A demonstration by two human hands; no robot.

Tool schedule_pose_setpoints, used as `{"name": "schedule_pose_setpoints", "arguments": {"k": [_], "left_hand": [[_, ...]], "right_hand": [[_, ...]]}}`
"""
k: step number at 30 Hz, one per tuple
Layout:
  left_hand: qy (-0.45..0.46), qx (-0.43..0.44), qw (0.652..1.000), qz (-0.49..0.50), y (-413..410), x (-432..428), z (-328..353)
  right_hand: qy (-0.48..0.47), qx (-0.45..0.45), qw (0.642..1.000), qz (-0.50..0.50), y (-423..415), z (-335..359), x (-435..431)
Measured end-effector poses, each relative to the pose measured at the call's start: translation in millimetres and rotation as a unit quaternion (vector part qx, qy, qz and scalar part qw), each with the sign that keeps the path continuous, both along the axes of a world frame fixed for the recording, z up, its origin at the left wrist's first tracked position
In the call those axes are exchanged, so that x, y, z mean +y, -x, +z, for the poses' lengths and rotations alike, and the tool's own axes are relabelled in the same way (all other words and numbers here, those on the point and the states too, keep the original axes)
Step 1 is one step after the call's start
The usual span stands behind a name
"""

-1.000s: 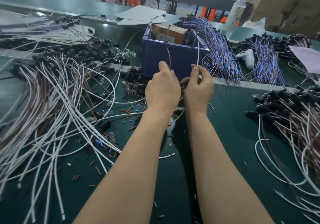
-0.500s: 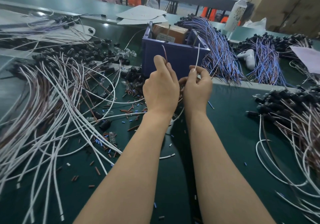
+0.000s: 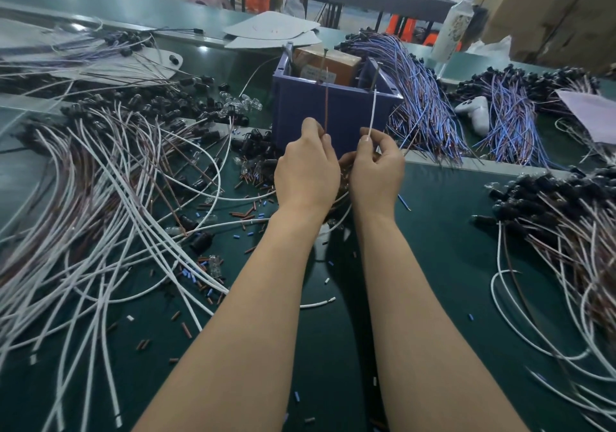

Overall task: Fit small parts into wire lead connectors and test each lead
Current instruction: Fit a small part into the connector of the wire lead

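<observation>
My left hand pinches a thin brown wire that stands upright in front of the blue bin. My right hand pinches a white wire, also pointing up, its tip near the bin's front rim. Both hands are held close together just above the green mat. The lower ends of the two wires and any connector are hidden behind my fingers.
Heaps of white and brown leads with black connectors cover the left; another heap lies right. Blue-purple wire bundles lie behind the bin, which holds a brown box. Cut sleeve bits litter the mat. A white controller sits far right.
Both hands rose a little toward the bin. The brown and white wires now stand longer and straighter above my fingers.
</observation>
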State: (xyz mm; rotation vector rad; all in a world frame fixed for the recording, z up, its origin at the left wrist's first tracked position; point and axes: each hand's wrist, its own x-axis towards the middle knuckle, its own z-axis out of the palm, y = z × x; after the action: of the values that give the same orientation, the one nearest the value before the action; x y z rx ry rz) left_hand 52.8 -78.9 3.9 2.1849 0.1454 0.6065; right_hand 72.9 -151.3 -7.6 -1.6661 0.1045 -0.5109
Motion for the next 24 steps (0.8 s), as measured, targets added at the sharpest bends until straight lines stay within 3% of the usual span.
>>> {"name": "schedule_pose_setpoints", "arguments": {"k": [6, 24], "left_hand": [[0.032, 0.043, 0.998, -0.023, 0.1, 1.6, -0.2], [0.055, 0.019, 0.998, -0.01, 0.8, 0.9, 4.0]], "right_hand": [[0.007, 0.005, 1.0, 0.002, -1.0, -0.6, 0.8], [-0.008, 0.002, 1.0, 0.011, 0.2, -0.4, 0.6]]}}
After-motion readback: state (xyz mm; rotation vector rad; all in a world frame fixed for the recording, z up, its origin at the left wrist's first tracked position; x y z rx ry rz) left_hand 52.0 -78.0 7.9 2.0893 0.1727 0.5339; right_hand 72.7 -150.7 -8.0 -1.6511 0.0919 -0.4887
